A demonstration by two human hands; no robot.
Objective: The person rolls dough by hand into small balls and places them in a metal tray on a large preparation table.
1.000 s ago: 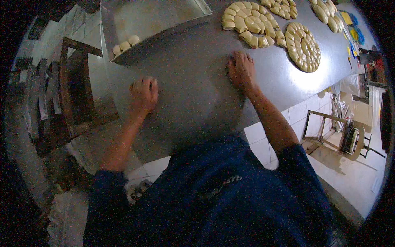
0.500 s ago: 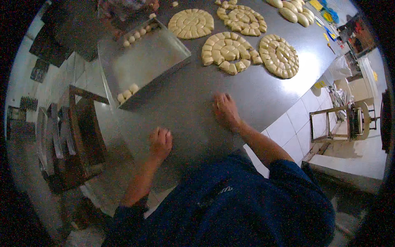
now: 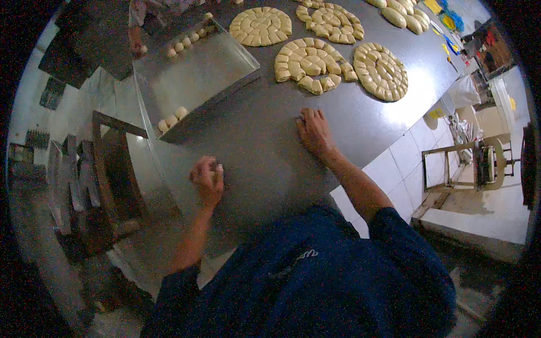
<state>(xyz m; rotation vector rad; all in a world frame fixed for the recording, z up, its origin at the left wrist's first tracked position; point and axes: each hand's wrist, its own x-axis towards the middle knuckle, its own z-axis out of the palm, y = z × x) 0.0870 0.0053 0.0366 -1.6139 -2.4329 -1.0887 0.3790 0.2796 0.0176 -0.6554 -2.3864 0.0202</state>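
On the grey metal worktop (image 3: 372, 127), my left hand (image 3: 207, 177) lies with its fingers curled down over something I cannot make out. My right hand (image 3: 314, 129), higher and to the right, is also cupped, and whatever is under its fingers is hidden. Beyond them are several flat rounds of cut dough in coils, among them a broken one (image 3: 307, 53), a round one (image 3: 260, 25) and an oval one (image 3: 380, 70). A metal tray (image 3: 225, 67) to the upper left holds small pale dough balls (image 3: 172, 121) along two sides.
Another person's hand (image 3: 137, 46) is at the tray's far left corner. Plump oblong loaves (image 3: 394, 14) lie at the top right. A dark wooden frame (image 3: 118, 169) stands on the left, and a metal machine (image 3: 487, 163) with a frame stands on the floor at right.
The view has tilted, bringing more dough rounds and the other person into sight. My hands have shifted slightly, fingers still curled. The other person's hand has moved down to the tray's left corner.
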